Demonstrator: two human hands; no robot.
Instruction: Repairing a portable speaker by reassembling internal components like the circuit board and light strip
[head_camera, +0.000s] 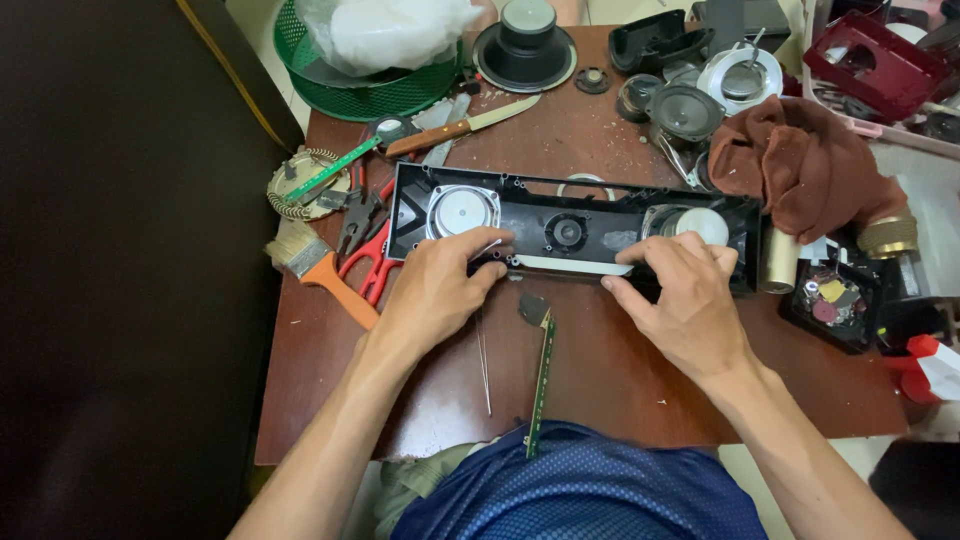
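A green mesh basket at the far left of the counter holds a white plastic bag. A long black speaker housing lies open across the middle of the counter, holding a silver-coned driver at its left end, a small black round part at centre and a pale round driver at its right end. The left hand rests on the housing's near edge, fingers curled and close together, pinching a thin wire. The right hand grips the near edge further right, fingers bent over the rim and pressed on the inside; thumb beneath. A narrow green circuit board and a thin metal rod lie near, between the forearms. To the left sit a paintbrush, red-handled pliers and a knife. A brown cloth crowds the housing's right end, with loose speaker drivers beyond.
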